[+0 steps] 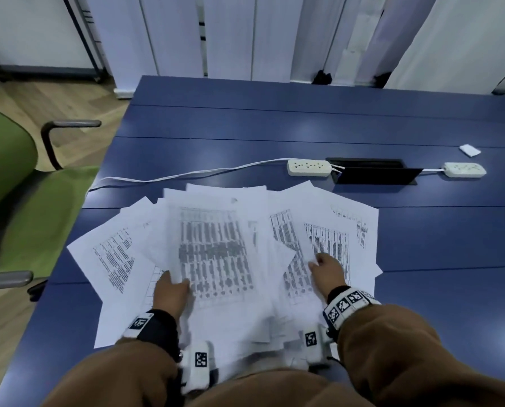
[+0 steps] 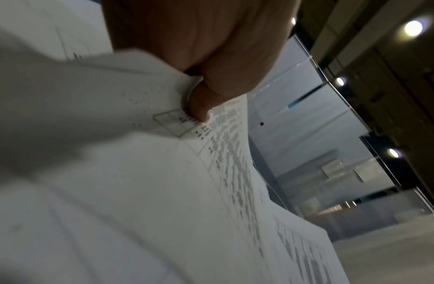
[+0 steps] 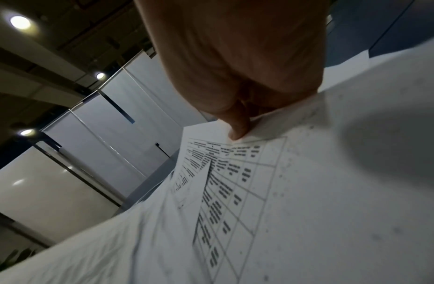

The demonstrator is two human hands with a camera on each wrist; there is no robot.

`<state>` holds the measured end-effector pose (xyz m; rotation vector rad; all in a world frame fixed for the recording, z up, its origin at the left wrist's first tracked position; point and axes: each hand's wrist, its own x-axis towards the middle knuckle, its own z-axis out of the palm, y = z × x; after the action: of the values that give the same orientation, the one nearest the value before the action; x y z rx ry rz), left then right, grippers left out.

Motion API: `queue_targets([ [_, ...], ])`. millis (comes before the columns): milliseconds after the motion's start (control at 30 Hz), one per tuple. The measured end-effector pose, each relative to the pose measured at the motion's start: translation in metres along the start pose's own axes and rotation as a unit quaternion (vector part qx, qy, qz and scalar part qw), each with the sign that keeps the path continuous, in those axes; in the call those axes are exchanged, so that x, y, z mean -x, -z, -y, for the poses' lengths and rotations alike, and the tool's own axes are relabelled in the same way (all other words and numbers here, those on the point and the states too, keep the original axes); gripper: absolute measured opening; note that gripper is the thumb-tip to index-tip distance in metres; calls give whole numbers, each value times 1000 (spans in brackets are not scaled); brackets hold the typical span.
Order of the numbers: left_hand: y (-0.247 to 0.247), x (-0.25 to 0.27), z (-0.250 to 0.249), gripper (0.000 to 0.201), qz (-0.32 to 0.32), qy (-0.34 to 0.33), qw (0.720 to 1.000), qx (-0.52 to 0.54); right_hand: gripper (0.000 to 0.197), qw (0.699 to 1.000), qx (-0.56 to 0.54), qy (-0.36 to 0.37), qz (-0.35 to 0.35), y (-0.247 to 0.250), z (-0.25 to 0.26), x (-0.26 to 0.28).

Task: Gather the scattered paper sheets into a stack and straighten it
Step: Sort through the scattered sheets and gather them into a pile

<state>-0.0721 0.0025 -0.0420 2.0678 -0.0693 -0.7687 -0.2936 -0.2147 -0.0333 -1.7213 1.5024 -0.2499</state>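
We see a blue table [image 1: 274,124] with printed paper sheets [image 1: 216,245] fanned out across its near half. Both our forearms reach forward over them. Our left hand [image 1: 170,295], palm down, pinches a raised sheaf between thumb and fingers. Our right hand [image 1: 327,268] presses curled fingers, one fingertip [image 3: 238,132] down, onto the right-side sheets.

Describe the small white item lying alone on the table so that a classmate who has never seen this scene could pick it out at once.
Start at the blue table and follow the white power strips to the far right one. Just beyond that strip lies a small folded white paper. Unlike the printed paper sheets fanned out near the hands, it is tiny, blank and lies alone.
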Motion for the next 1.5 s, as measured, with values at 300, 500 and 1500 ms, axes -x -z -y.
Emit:
queue_targets([
  [300, 16, -18, -1, 63, -88, 162, 982, -23, 25, 994, 69, 68, -47, 17, 26, -34],
  [500, -4, -21, -24, 77, -105, 150, 983, -16, 21, 986, 71, 90, 117, -11, 61, -49],
  [1500, -16, -16, -19, 60, 122, 17, 992, 12, 62, 978, -19, -44, 203, 6, 24, -19],
])
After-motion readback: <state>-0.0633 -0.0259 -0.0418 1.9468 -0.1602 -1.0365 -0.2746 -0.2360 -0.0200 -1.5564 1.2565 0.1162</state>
